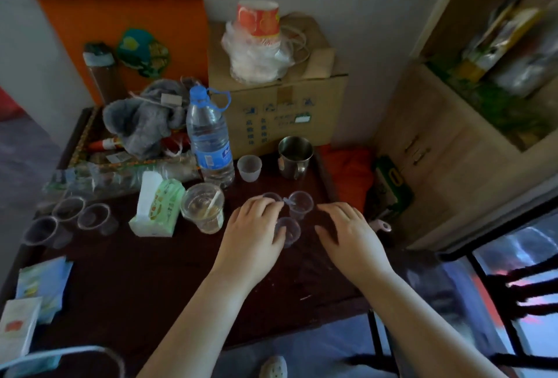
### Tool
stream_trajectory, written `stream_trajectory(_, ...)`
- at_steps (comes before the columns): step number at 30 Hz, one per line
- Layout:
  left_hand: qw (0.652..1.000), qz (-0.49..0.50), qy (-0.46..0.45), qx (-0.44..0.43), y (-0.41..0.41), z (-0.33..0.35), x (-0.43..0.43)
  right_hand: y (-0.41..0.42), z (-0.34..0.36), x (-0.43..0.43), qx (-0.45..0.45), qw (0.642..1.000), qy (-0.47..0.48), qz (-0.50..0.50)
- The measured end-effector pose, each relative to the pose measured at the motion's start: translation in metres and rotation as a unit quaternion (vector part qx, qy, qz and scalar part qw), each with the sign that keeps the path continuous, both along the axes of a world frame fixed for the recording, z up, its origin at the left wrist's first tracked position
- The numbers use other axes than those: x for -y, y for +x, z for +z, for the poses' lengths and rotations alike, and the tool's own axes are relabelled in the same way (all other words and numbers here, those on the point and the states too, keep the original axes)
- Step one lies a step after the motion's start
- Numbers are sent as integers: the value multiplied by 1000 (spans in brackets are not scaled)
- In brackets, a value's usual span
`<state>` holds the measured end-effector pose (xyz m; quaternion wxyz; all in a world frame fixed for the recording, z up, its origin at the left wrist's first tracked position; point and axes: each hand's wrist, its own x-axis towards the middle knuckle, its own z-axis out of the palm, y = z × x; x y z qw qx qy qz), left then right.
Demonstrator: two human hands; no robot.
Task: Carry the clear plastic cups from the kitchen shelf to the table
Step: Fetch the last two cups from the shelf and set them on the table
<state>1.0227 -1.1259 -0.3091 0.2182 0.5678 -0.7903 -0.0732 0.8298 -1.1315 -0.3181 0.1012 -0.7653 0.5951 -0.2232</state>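
Three clear cups (pixel 288 214) stand clustered on the table (pixel 151 281) toward its right edge; left hand (pixel 253 226) rests on them, fingers curled loosely, touching the near and left cups, firm hold unclear. Right hand (pixel 347 232) lies flat just beside, fingers spread, holding nothing. Three more cups (pixel 69 220) sit near the left edge, a bottle (pixel 208 139) and mug (pixel 294 155) further back.
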Motion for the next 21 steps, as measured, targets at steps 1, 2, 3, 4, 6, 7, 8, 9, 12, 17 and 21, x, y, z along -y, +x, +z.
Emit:
stream_trajectory(1, 1000, 0, -8, -3, -8, 12, -4, -10, 12, -9, 11, 1000, -9, -20)
stream_trajectory(2, 1000, -4, -16, -4, -18, 24, -8, -21, 25, -21, 19, 999, -20, -40)
stream_trajectory(3, 1000, -12, -27, -6, -29, 37, -13, -33, 39, -33, 23, 998, -34, -57)
stream_trajectory(4, 999, -25, -40, -8, -42, 50, -19, -44, 53, -47, 27, 996, -50, -72)
stream_trajectory(6, 996, -61, -66, -12, -72, 80, -34, -69, 83, -79, 32, 990, -89, -101)
stream_trajectory(7, 993, -81, -78, -15, -88, 96, -44, -82, 99, -98, 30, 987, -109, -117)
stream_trajectory(8, 991, -102, -90, -17, -105, 111, -56, -95, 115, -119, 25, 982, -129, -134)
stream_trajectory(9, 987, -124, -100, -19, -121, 125, -70, -108, 130, -142, 18, 978, -145, -151)
stream_trajectory(12, 970, -202, -128, -37, -171, 165, -123, -145, 171, -220, -1, 961, -185, -205)
stream_trajectory(17, 921, -348, -158, -72, -251, 227, -232, -199, 225, -363, -21, 928, -216, -302)
stream_trajectory(21, 872, -445, -178, -100, -313, 264, -324, -230, 258, -482, -52, 890, -230, -390)
